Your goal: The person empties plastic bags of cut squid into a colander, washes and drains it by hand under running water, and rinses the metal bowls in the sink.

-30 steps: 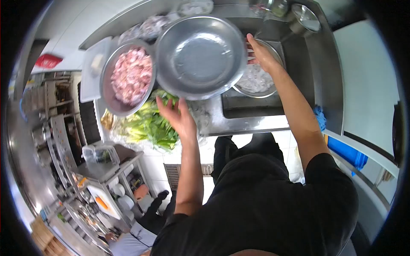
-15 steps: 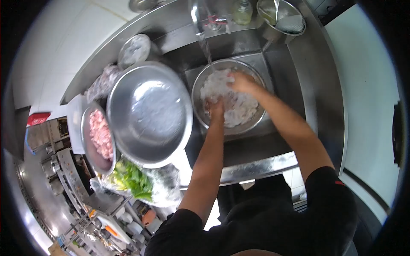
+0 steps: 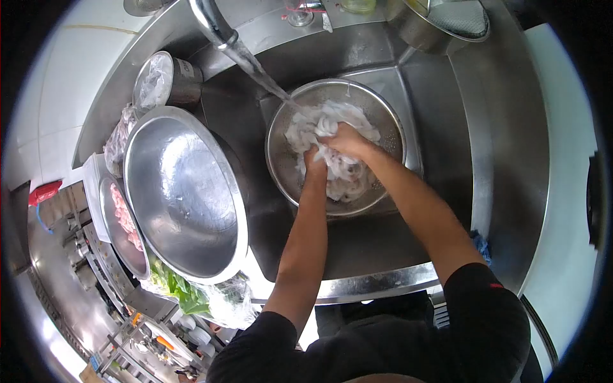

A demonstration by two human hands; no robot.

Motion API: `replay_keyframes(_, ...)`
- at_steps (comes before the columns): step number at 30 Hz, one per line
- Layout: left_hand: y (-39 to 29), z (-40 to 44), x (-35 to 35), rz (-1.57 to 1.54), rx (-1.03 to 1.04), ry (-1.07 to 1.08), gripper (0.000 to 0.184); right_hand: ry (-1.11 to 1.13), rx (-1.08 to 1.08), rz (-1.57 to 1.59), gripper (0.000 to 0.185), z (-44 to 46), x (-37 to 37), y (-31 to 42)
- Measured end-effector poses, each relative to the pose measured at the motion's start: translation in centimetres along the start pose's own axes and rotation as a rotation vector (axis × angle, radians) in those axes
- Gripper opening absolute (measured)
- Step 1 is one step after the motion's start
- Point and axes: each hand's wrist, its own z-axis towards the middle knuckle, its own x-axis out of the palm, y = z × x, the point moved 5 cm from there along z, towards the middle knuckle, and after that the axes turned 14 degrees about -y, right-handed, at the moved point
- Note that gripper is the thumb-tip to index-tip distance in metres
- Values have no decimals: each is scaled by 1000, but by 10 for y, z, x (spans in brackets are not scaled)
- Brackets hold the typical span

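Observation:
A metal bowl (image 3: 388, 121) stands in the sink, holding soft, wet, whitish pieces of food (image 3: 348, 185) that look like squid or sliced meat; the exact kind is unclear. My left hand (image 3: 316, 165) is sunk into the near left part of the pile, its fingers mostly buried and closed around some pieces. Close beside it, my right hand (image 3: 347, 140) curls its fingers into the middle of the pile and grips more of them. From the faucet (image 3: 217, 29), water runs into the bowl's far left side.
Left of the sink stands a large metal basin (image 3: 185, 198). Beyond it are a bowl of pink meat (image 3: 126, 220), leafy greens (image 3: 182, 290) in plastic and a metal canister (image 3: 182, 83). A metal pot (image 3: 421, 32) holding a scouring pad sits at the back right.
My hands have come closer together, and the right hand has moved down into the whitish pieces. The pieces are gathered nearer the bowl's middle. The view has shifted closer to the sink.

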Motion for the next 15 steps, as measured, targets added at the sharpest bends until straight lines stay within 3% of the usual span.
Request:
replay_keyframes(3, -63, -67, 44, 644, 340, 65, 50, -175, -146, -584, 44, -26, -25, 51)
replay_keyframes(6, -83, -61, 26, 1319, 359, -266, 64, -259, -367, -659, 53, -29, -56, 51)
replay_keyframes(9, -95, -68, 42, 1314, 859, -260, 72, -515, -359, -581, 57, -14, -56, 46)
replay_keyframes(12, -54, -39, 50, 621, 95, -181, 77, -127, -481, -914, 56, 8, 16, 15)
replay_keyframes(13, -54, -29, 51, 616, 35, -173, 75, 55, -565, -1093, 55, 14, 29, 18)
replay_keyframes(14, -52, -25, 45, 617, -37, -168, 73, 144, -616, -973, 48, 6, 24, 13)
replay_keyframes(15, -58, -28, 44, 786, -25, -156, 70, 224, -509, -980, 48, -6, 12, 17)
